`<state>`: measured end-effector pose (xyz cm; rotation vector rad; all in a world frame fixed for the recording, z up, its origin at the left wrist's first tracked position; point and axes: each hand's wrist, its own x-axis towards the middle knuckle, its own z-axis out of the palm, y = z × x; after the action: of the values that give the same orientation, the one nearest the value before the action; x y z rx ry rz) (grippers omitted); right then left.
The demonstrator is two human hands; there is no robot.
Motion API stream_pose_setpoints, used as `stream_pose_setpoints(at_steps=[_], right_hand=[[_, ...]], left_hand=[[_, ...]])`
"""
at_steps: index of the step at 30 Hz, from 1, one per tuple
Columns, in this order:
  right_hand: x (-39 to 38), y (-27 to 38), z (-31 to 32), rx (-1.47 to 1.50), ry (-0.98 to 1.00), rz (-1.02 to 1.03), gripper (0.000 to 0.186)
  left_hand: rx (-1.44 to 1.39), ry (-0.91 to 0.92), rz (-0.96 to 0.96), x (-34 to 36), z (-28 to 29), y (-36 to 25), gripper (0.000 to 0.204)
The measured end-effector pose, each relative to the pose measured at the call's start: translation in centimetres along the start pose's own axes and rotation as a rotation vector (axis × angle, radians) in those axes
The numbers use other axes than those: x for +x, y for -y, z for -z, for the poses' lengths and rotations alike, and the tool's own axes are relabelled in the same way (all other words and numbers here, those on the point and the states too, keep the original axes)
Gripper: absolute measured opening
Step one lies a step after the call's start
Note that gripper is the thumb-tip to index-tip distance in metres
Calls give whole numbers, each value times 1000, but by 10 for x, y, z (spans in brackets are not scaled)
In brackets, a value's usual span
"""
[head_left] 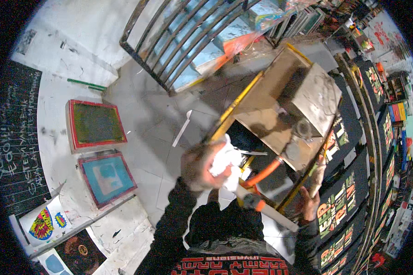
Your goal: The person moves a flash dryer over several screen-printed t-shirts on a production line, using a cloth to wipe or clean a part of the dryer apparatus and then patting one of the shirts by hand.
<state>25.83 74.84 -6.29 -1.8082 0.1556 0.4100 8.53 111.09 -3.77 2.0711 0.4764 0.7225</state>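
Observation:
My left hand is closed on a crumpled white cloth against the left yellow rail of a metal frame. My right hand grips the frame's right side, lower down. Inside the frame are a stained tan panel, a pale metal box and an orange hose. A pale bar with a dark fitting and an orange band crosses near its lower end, between my hands. The frame stands tilted in the view; what lies under the cloth is hidden.
At left, two framed screens lean by a white ledge and a blackboard. A black metal grille is at the top. Racks of printed black shirts line the right. Gray floor tiles show between.

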Motion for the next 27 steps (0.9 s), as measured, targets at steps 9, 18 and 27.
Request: stream_pose_setpoints(at_steps=[9, 18, 27], right_hand=[[-3, 23, -35, -298, 165, 13, 31], [48, 69, -125, -223, 424, 117, 36], [117, 115, -169, -118, 539, 187, 49]], left_hand=[[-81, -198, 81, -71, 42, 5, 47], [-93, -241, 394, -91, 87, 13, 37], [236, -285, 280, 7, 78, 26, 57]])
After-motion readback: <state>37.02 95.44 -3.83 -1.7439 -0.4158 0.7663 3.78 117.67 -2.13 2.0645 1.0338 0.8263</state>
